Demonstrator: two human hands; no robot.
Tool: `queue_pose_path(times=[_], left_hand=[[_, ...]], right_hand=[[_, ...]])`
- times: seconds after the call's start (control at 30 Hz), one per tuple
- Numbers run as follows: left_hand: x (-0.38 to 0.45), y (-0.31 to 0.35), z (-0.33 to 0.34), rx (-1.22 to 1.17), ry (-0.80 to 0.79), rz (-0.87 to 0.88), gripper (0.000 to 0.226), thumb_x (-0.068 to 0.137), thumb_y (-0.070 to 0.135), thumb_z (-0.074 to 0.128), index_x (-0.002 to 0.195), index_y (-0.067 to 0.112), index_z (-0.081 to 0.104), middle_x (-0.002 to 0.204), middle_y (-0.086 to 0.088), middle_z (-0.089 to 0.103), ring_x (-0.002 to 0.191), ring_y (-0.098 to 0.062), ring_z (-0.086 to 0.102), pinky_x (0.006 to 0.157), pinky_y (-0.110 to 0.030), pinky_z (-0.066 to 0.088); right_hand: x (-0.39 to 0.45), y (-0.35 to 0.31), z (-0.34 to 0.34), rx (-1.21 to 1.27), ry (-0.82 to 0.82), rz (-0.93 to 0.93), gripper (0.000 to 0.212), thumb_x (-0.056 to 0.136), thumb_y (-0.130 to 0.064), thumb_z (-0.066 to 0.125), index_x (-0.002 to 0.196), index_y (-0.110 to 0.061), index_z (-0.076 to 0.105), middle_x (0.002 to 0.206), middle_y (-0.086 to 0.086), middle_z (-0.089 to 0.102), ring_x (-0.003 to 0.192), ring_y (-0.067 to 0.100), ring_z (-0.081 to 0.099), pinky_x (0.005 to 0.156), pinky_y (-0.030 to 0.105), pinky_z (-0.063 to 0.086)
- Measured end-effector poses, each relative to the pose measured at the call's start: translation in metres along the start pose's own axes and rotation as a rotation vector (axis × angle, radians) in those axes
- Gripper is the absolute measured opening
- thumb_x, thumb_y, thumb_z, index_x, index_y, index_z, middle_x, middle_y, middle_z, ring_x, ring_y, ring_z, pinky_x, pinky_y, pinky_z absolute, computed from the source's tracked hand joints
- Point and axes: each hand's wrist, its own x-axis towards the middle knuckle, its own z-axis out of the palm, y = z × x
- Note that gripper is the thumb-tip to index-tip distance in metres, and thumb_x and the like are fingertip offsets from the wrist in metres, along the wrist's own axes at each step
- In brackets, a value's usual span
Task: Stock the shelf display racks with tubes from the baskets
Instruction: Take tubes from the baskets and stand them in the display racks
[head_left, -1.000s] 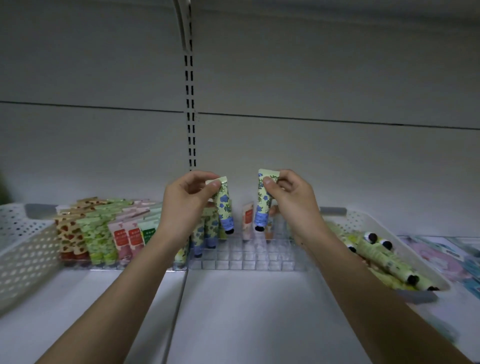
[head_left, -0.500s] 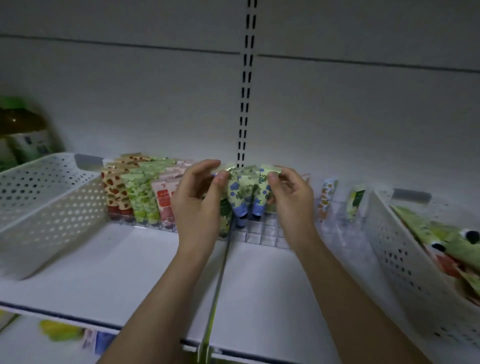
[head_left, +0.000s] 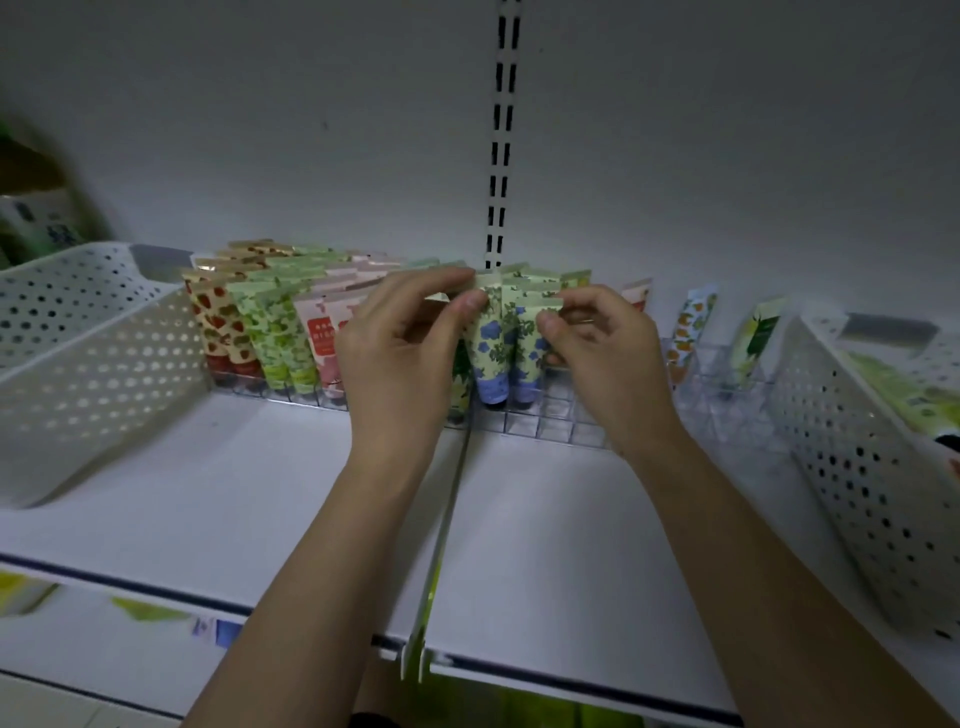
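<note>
- A white shelf (head_left: 545, 525) is shown, with a clear display rack (head_left: 550, 423) along its back.
- Perforated white baskets (head_left: 93, 374) are set at either end of the rack.
- A blue-flowered tube (head_left: 491, 345) in the rack is pinched by the left hand (head_left: 402, 358).
- The neighbouring blue-flowered tube (head_left: 527, 348) is pinched by the right hand (head_left: 605, 358).

From my remote feed the scene is dim and greyish, with the brightest patch on the white shelf (head_left: 545, 519) just ahead of the tubes (head_left: 491, 353). Light seems to come from above and behind me, though I can't be sure. The wide lens bows the shelf edge and stretches both baskets (head_left: 88, 364) at 9 and 3 o'clock. The far-left corner at 10 o'clock smears into blur; no glare anywhere.
</note>
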Motion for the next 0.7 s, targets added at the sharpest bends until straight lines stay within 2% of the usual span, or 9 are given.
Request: queue_pose_path(times=[0.1,0.23,0.33,0.37,0.47,0.6,0.7], left_hand=[[-0.0020,-0.0007,0.0020,0.059,-0.020,0.052,0.012,0.084,0.013,0.073,0.096,0.014,0.074,0.090,0.008,0.070,0.081,-0.001,0.066,0.072,-0.017,0.052],[-0.0044,-0.0023,0.0039,0.099,-0.047,0.044,0.011,0.083,0.010,0.074,0.094,0.011,0.075,0.088,0.006,0.070,0.082,0.003,0.063,0.073,-0.020,0.053],[-0.0039,-0.0020,0.0042,0.179,-0.107,0.092,0.010,0.084,0.007,0.073,0.094,0.007,0.075,0.090,0.004,0.069,0.081,0.005,0.060,0.075,-0.012,0.048],[-0.0040,-0.0020,0.0045,0.204,-0.137,0.107,0.010,0.084,0.005,0.072,0.094,0.006,0.075,0.092,0.000,0.069,0.081,0.002,0.059,0.075,-0.011,0.048],[-0.0050,-0.0020,0.0063,0.274,-0.191,0.132,0.013,0.085,0.000,0.070,0.096,0.002,0.075,0.097,-0.010,0.065,0.083,-0.014,0.061,0.074,-0.023,0.051],[-0.0068,-0.0036,0.0080,0.385,-0.199,0.201,0.019,0.087,-0.002,0.066,0.103,0.002,0.074,0.098,-0.011,0.064,0.089,-0.024,0.058,0.075,-0.032,0.050],[-0.0079,-0.0048,0.0104,0.454,-0.196,0.214,0.022,0.088,0.000,0.065,0.108,0.005,0.073,0.101,-0.010,0.063,0.094,-0.027,0.052,0.079,-0.021,0.037]], right_hand=[[-0.0012,-0.0016,-0.0021,0.001,-0.002,0.024,0.015,0.090,-0.008,0.068,0.098,-0.019,0.064,0.091,0.002,0.067,0.079,0.010,0.068,0.065,0.023,0.058],[-0.0019,-0.0025,-0.0021,-0.044,0.012,0.025,0.017,0.090,-0.010,0.068,0.101,-0.022,0.063,0.094,-0.002,0.066,0.083,0.012,0.067,0.071,0.026,0.059],[-0.0013,-0.0025,-0.0023,-0.065,0.038,0.004,0.019,0.089,-0.011,0.068,0.097,-0.028,0.062,0.092,-0.007,0.065,0.079,0.004,0.065,0.071,0.022,0.057],[-0.0011,-0.0021,-0.0022,-0.057,0.051,0.007,0.020,0.089,-0.012,0.068,0.095,-0.029,0.061,0.091,-0.008,0.064,0.078,0.003,0.065,0.071,0.022,0.056],[0.0010,-0.0012,-0.0021,-0.004,0.117,0.011,0.018,0.091,-0.013,0.063,0.092,-0.030,0.061,0.087,-0.008,0.063,0.076,0.008,0.062,0.072,0.028,0.054],[0.0036,-0.0017,-0.0058,-0.002,0.168,0.023,0.017,0.094,-0.016,0.058,0.089,-0.032,0.061,0.093,0.000,0.065,0.083,0.017,0.062,0.076,0.035,0.055],[0.0042,-0.0032,-0.0070,-0.001,0.159,0.047,0.019,0.095,-0.015,0.056,0.088,-0.032,0.062,0.097,0.005,0.066,0.081,0.017,0.061,0.069,0.030,0.051]])
